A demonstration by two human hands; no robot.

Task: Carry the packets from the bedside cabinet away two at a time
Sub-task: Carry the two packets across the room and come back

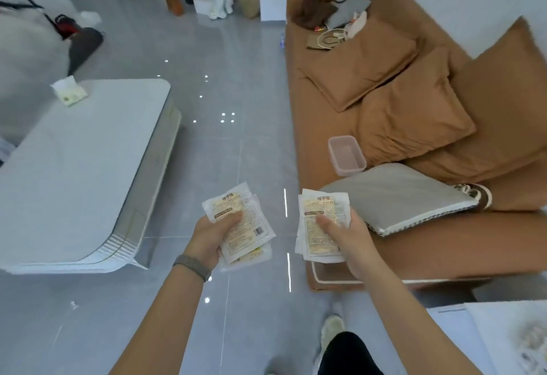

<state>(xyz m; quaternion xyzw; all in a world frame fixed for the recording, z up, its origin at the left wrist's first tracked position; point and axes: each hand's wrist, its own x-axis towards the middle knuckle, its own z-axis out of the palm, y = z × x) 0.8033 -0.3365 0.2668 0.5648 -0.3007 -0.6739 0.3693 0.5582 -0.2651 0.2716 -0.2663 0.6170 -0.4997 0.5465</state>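
Note:
My left hand (211, 237) grips a small stack of white packets (247, 226) with gold print and a barcode, thumb on top. My right hand (347, 234) grips another stack of the same white packets (321, 226), thumb pressed on the front. Both stacks are held out in front of me above the grey tiled floor. A white surface with more packets (532, 342) shows at the bottom right corner, blurred. One more white packet (69, 92) lies on the far corner of the white table (88, 149).
A brown sofa (322, 102) on the right carries brown cushions, a grey cushion (396, 194), a clear plastic box (346, 155) and bags at its far end. The white low table stands on the left. My foot (331, 330) is on the tiles between them.

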